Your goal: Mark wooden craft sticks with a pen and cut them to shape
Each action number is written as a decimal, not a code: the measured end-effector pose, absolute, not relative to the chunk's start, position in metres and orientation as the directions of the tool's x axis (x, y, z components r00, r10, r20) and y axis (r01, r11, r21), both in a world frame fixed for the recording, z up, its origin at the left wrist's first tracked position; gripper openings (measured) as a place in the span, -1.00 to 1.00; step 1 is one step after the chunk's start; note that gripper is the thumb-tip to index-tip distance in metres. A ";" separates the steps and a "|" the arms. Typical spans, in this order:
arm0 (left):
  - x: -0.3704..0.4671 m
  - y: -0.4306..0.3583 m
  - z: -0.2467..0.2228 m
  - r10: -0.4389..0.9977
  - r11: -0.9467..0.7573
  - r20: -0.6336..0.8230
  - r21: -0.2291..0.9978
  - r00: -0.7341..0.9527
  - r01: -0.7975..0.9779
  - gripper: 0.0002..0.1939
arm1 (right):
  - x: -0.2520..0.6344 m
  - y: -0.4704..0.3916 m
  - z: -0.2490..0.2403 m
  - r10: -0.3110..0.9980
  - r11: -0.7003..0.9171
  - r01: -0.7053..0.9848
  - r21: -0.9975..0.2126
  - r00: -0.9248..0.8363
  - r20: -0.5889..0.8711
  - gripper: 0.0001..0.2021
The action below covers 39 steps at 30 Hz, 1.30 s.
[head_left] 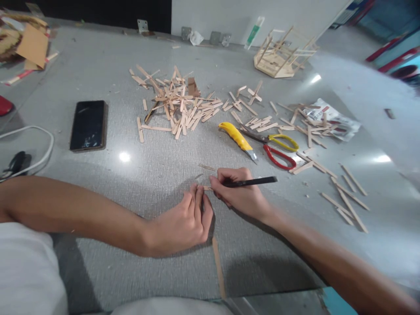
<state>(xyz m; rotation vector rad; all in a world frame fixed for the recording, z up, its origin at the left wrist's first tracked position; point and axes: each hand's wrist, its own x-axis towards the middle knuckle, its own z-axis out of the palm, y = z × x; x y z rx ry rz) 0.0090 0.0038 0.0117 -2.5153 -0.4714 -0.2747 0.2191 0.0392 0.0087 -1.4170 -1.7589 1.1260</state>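
My right hand [241, 192] grips a black pen [257, 181], its tip side toward a small flat wooden stick piece [208, 188] on the table. The fingertips of my left hand [193, 218] are closed on the other end of that piece, hiding part of it. Dark marks show on the bit of wood between the hands. A thin sliver of wood [207, 167] lies just beyond them. Farther off rest a yellow utility knife [236, 136], blade out, and scissors [278, 151] with one yellow and one red handle loop.
A heap of wooden sticks [183, 103] lies at the back middle, with more loose sticks [348, 199] on the right. Behind stands a stick frame model [278, 65]. A phone [88, 125] and white cable [49, 148] lie left. One long strip [218, 267] sits near the front edge.
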 end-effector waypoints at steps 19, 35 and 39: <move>0.008 0.003 0.011 0.273 -0.790 0.273 -0.483 0.922 0.377 -0.65 | 0.221 0.040 0.012 0.971 0.076 0.509 -0.858 -0.232 -0.051 -0.50; 0.009 0.004 0.011 0.268 -0.788 0.281 -0.486 0.921 0.378 -0.63 | 0.222 0.040 0.009 0.970 0.050 0.445 -0.894 -0.233 -0.062 -0.51; 0.009 0.004 0.010 0.271 -0.790 0.268 -0.487 0.924 0.373 -0.61 | 0.225 0.040 0.007 0.973 -0.009 0.376 -0.926 -0.211 -0.095 -0.52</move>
